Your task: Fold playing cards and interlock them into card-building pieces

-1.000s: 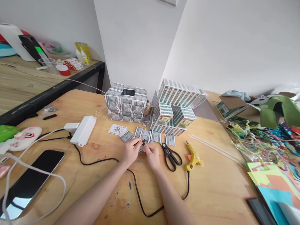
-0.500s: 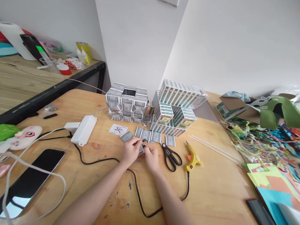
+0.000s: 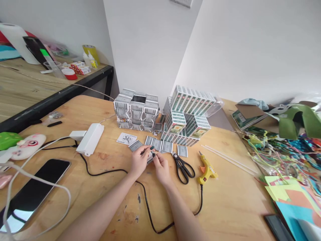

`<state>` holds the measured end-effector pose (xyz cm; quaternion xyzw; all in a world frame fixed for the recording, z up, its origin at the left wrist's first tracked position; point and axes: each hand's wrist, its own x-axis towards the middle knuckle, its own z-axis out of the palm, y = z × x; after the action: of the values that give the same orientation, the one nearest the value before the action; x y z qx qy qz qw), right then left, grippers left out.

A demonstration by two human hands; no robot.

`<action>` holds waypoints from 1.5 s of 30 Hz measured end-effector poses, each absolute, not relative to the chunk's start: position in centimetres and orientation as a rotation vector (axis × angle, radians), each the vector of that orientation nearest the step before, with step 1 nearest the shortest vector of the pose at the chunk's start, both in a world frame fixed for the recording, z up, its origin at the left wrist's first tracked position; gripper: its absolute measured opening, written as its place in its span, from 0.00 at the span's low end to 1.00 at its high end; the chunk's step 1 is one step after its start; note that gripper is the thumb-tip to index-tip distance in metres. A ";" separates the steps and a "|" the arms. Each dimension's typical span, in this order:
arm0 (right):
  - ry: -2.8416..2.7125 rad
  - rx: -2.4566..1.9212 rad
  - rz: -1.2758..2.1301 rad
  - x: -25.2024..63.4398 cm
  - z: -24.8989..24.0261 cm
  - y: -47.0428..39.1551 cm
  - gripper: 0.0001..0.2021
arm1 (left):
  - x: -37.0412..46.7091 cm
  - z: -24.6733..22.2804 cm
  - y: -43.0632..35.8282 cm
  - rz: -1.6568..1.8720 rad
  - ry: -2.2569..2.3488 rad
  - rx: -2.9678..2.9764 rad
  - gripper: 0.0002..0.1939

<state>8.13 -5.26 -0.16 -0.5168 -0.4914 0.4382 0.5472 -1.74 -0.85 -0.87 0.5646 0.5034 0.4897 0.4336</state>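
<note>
Between my two hands is a patterned playing card [image 3: 149, 158], mostly covered by my fingers. My left hand [image 3: 138, 161] is closed on its left side. My right hand [image 3: 161, 167] is closed too, thumb and fingertips pinched at the card's right edge. Just beyond my hands lie several grey-patterned cards [image 3: 167, 146], and a white printed card [image 3: 126, 138] is to their left. Behind them stands a hollow box-like structure built of folded playing cards [image 3: 136, 113]. Black-handled scissors [image 3: 184, 169] rest to the right of my right hand.
Stacked card boxes [image 3: 188, 110] stand at the back. A yellow glue gun [image 3: 207, 170] and clear glue sticks [image 3: 228, 159] lie on the right; its black cord passes beneath my forearms. A white power strip [image 3: 90, 139] and a phone [image 3: 35, 194] are on the left.
My right fingertips have moved slightly apart from the left ones and lower along the card. The other things on the table stay where they were.
</note>
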 end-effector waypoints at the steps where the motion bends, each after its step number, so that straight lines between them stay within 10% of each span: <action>1: -1.168 -1.241 1.002 8.3 -0.2 -5.2 0.14 | -1.7 -0.8 -0.9 1.240 1.244 1.419 0.11; 9: -1.244 -1.515 0.373 10.1 -1.0 -5.2 0.11 | -1.8 -1.0 -0.9 1.245 1.124 1.795 0.09; 45: -1.214 -1.606 0.412 10.4 -1.4 -5.1 0.13 | -2.2 -1.0 -1.0 1.116 1.267 1.981 0.15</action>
<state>10.42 -5.07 -1.44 -0.6689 -0.5056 0.1716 0.5172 -2.18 -1.04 -1.02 0.7335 0.4693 0.4134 0.2662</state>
